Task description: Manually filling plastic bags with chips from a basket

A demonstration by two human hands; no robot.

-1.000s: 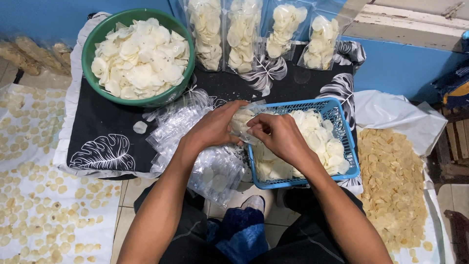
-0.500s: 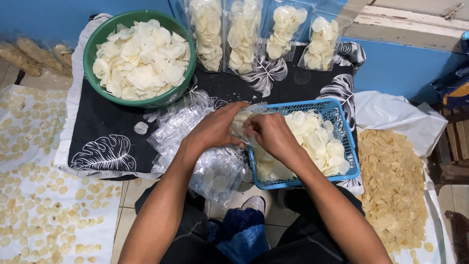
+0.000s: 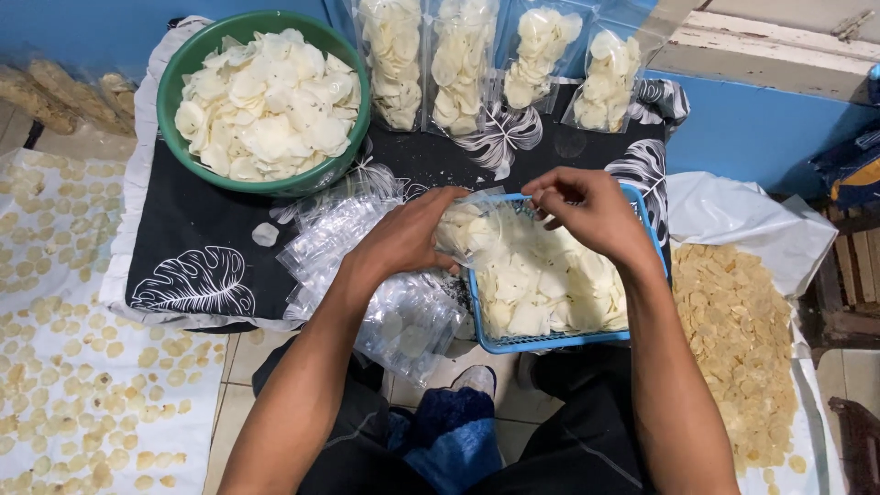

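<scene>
A green bowl (image 3: 264, 101) of pale chips sits far left on a black cloth (image 3: 188, 247). The left hand (image 3: 408, 234) grips a clear bag (image 3: 477, 225) partly filled with chips, held over the blue basket (image 3: 550, 339). The right hand (image 3: 587, 211) pinches the bag's top edge with curled fingers.
</scene>
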